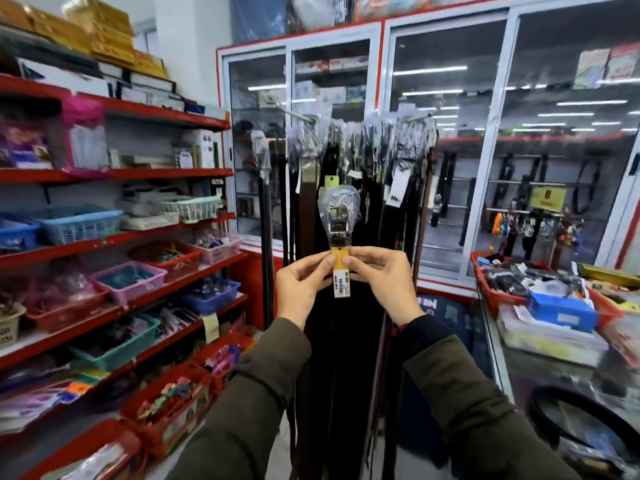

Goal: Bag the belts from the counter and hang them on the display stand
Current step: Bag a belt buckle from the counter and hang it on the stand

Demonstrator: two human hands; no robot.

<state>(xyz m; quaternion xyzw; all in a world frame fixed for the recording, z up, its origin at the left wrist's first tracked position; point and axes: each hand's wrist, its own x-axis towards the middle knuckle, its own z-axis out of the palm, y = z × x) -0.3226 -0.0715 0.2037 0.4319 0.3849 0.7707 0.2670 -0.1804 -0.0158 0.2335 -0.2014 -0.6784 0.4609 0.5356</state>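
I hold a black belt [337,341] upright in front of me. Its metal buckle [339,216] is wrapped in a clear plastic bag, and a yellow price tag [341,277] hangs below the buckle. My left hand [304,282] and my right hand [381,280] pinch the belt at the tag from either side. Behind it stands the display stand [360,133], whose hooks carry several bagged belts hanging down. The strap's lower end drops out of sight between my sleeves.
Red shelves [114,237] with baskets of small goods line the left. Glass cabinets [450,150] stand behind the stand. The glass counter [554,372] at right bears a red tray [498,296] of items and a coiled black belt [581,420].
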